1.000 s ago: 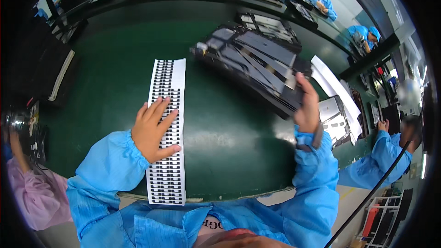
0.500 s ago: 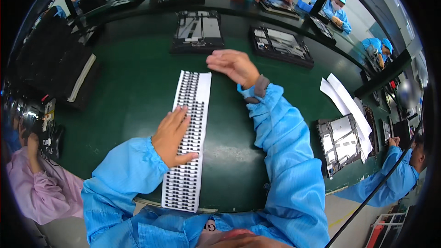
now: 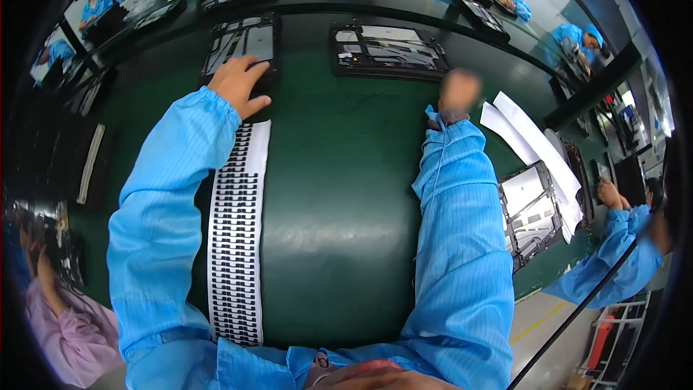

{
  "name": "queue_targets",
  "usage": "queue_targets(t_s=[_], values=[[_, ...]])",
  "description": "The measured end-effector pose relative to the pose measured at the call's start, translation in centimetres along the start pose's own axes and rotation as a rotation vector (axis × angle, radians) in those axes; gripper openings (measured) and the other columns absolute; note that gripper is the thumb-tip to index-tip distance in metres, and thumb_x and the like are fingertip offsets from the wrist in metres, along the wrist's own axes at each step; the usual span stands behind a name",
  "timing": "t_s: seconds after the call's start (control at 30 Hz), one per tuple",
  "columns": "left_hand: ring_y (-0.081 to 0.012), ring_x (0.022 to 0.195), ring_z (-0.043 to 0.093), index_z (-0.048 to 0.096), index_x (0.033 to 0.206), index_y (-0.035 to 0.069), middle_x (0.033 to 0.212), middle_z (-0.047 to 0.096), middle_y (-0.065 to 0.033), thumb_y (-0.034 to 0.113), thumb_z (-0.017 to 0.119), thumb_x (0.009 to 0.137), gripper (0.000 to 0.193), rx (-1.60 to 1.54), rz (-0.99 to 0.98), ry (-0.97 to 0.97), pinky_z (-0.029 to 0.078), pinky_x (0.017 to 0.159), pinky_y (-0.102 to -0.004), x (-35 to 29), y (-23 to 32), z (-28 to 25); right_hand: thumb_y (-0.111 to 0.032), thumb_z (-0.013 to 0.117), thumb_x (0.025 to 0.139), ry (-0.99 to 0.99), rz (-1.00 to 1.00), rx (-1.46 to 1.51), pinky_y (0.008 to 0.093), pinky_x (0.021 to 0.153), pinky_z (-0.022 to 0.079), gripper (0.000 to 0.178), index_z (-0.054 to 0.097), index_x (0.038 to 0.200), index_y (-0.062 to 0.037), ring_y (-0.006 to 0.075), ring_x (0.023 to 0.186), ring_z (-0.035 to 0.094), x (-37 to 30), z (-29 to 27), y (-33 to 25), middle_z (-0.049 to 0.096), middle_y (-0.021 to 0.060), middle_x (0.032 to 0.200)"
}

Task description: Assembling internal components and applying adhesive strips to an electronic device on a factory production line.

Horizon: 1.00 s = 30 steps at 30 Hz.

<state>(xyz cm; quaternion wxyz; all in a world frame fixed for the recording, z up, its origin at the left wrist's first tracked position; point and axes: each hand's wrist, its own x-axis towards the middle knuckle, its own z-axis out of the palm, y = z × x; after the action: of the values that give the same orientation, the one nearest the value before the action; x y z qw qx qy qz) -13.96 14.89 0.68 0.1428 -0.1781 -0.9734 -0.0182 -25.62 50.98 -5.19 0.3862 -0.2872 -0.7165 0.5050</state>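
Note:
My left hand [image 3: 238, 85] reaches far forward, fingers spread, over the near right edge of a flat tablet-like device [image 3: 249, 40] with its inner parts exposed. It seems to touch that edge. Below it lies a long white sheet [image 3: 253, 155] carrying rows of small black-and-white parts, its far end close to my left wrist. My right hand [image 3: 460, 92] is smeared by motion, just off the right end of a second opened device [image 3: 393, 52]. Whether its fingers hold anything does not show.
White paper strips [image 3: 534, 137] and another opened device [image 3: 530, 206] lie to the right, partly behind my right sleeve. A dark stack [image 3: 47, 148] stands at the left. Co-workers in blue sit beyond the bench and at right; a pink sleeve [image 3: 76, 339] is at lower left.
My left hand has left the sheet and moved forward to the far left device. My right hand has swung rightward. The far devices and sheet now appear farther left in the view.

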Motion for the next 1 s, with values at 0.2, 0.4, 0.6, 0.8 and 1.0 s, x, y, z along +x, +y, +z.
queue_targets(t_s=[0.2,0.4,0.6,0.8,1.0], values=[[-0.0334,0.107,0.047,0.042,0.122,-0.001,0.117,0.048,-0.0197,0.038,0.065,0.072,0.068,-0.784,-0.115,-0.12,0.036,0.093,-0.037,10.2,3.6,3.8,-0.037,0.055,0.069,-0.249,-0.071,-0.418,0.0401,0.086,0.04,0.047,0.058,0.095,0.002,0.0377,0.097,0.052,1.8,0.8,-1.8,0.057,0.0212,0.1],[-0.0345,0.106,0.048,0.05,0.112,-0.006,0.114,0.05,-0.0245,0.044,0.067,0.065,0.071,-0.687,-0.618,-0.03,0.037,0.092,-0.0359,13.9,2.8,8.9,-0.037,0.062,0.069,-0.41,0.014,-0.156,0.0408,0.08,0.043,0.048,0.06,0.094,0.0032,0.0359,0.09,0.056,0.2,2.1,-2.2,0.059,0.0218,0.095],[-0.0322,0.11,0.045,0.038,0.121,-0.009,0.12,0.046,-0.0229,0.038,0.071,0.064,0.081,-0.915,-0.526,0.199,0.034,0.095,-0.0326,9.0,1.6,2.8,-0.015,0.068,0.068,-0.731,0.613,0.844,0.0381,0.063,0.05,0.024,0.06,0.084,0.0009,0.0265,0.071,0.061,-1.5,-0.9,-5.3,0.061,0.0137,0.084],[-0.0322,0.119,0.035,0.029,0.128,-0.003,0.126,0.038,-0.0206,0.027,0.068,0.07,0.077,-1.023,-0.1,0.385,0.029,0.098,-0.0371,-3.7,3.3,0.2,-0.011,0.06,0.077,-0.736,0.497,0.979,0.0331,0.073,0.049,0.014,0.059,0.086,-0.0004,0.0236,0.076,0.06,-3.9,-7.5,-7.8,0.062,0.0123,0.086],[-0.0426,0.121,0.027,0.039,0.124,0.003,0.131,0.03,-0.0226,0.035,0.059,0.071,0.065,-0.355,0.337,-0.121,0.022,0.1,-0.0479,-15.0,5.7,-0.6,-0.01,0.054,0.082,-1.075,0.538,0.963,0.0373,0.078,0.049,0.022,0.054,0.099,0.0033,0.0262,0.086,0.06,-5.9,-17.7,-6.0,0.059,0.0176,0.097]])
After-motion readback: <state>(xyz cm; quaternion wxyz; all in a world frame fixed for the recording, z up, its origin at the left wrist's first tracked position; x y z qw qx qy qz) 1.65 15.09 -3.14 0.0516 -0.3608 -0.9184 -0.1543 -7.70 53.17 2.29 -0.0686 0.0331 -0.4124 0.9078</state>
